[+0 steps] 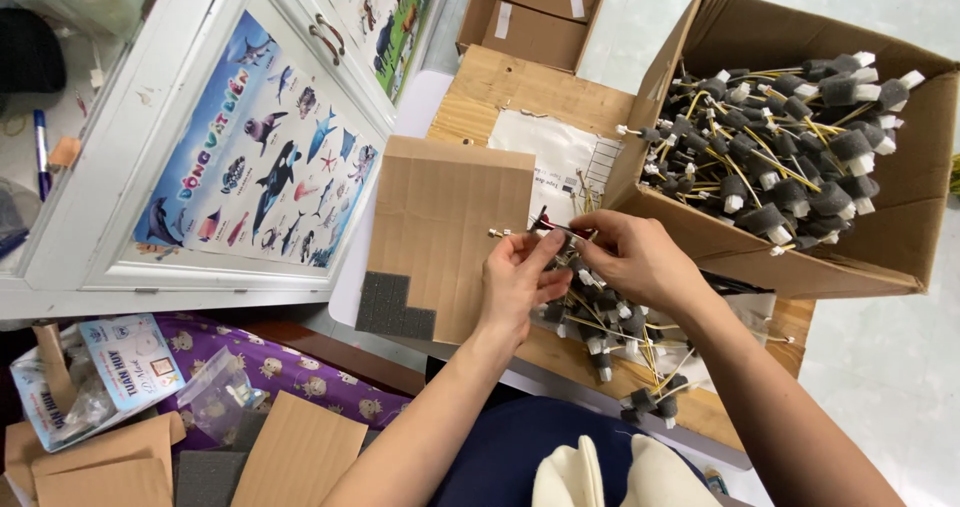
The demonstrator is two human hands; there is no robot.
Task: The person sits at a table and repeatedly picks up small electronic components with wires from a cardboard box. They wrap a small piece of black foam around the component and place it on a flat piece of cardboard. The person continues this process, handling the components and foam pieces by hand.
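Head view: left hand [520, 277] & right hand [640, 259] meeting over middle of wooden board [520, 92], both pinched on one thin stick [540, 231]. Stick's long axis near level, running left-right; pale tip poking out left past left fingers [535, 252], other end under right fingertips. Both hands equally near, each gripping own end. Heap of foam-tipped sticks [600, 317] just below hands; cardboard sheet [445, 227] touching left hand's side; open box [800, 147] w/ more sticks off to right edge.
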